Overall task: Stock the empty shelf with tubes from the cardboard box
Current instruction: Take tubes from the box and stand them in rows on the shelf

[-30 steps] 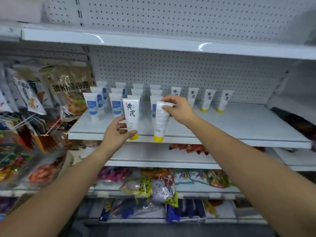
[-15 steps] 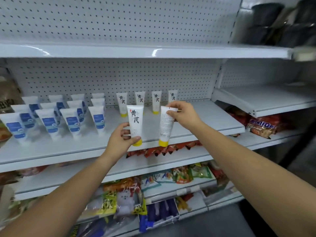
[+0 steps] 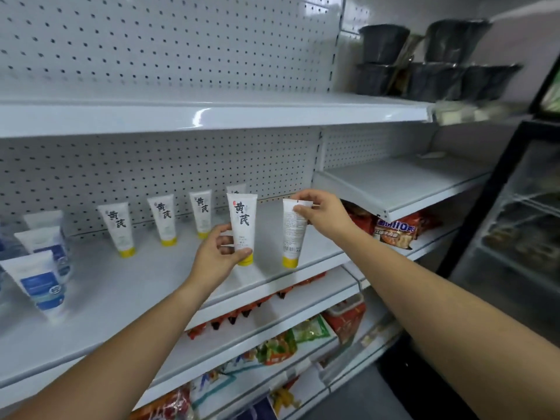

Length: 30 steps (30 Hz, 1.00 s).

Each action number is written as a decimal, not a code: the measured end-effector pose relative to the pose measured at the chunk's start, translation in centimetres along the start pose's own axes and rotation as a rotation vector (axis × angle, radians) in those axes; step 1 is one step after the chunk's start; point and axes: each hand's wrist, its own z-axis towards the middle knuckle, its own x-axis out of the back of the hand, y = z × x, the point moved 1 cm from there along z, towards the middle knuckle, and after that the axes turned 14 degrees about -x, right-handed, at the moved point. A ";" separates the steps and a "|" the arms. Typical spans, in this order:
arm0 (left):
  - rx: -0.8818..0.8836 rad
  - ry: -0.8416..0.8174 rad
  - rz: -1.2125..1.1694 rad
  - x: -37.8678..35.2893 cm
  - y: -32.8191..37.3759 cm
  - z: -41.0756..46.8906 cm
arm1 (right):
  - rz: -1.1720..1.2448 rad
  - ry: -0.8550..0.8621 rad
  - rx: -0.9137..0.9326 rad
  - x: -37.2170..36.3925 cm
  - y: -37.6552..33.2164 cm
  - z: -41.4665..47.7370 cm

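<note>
My left hand (image 3: 218, 253) grips a white tube with a yellow cap (image 3: 242, 221) near its lower end, label facing me, cap down. My right hand (image 3: 321, 213) pinches the top crimp of a second white tube (image 3: 292, 234), its back label toward me, yellow cap down just above the white shelf (image 3: 151, 283). Both tubes hover over the shelf's right front part. Several matching yellow-capped tubes (image 3: 117, 228) stand in a row along the pegboard back. White tubes with blue labels (image 3: 41, 283) stand at the shelf's left. The cardboard box is out of view.
An upper white shelf (image 3: 212, 113) runs overhead. Dark containers (image 3: 430, 62) are stacked at upper right. A bare tilted shelf (image 3: 400, 189) sits to the right, with red snack packs (image 3: 394, 230) below it. Lower shelves hold colourful packets (image 3: 278, 344). A dark cabinet frame (image 3: 497, 192) stands far right.
The view has swung right and up along the shelf. Both hands keep hold of their tubes and have drawn further apart, toward the shelf's right part.
</note>
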 end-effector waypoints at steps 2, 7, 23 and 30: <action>-0.011 -0.019 -0.008 -1.3 -0.9 1.9 | -0.013 0.023 -0.010 1.0 0.4 1.8; -0.031 -0.041 -0.014 -3.7 -2.9 5.5 | 0.000 0.039 -0.016 2.6 1.3 5.4; 0.017 0.107 0.141 -10.4 -7.2 14.0 | 0.040 -0.101 0.143 5.5 4.7 19.1; 0.076 0.284 0.235 -12.9 -6.6 15.3 | 0.036 -0.223 0.221 6.4 5.6 24.0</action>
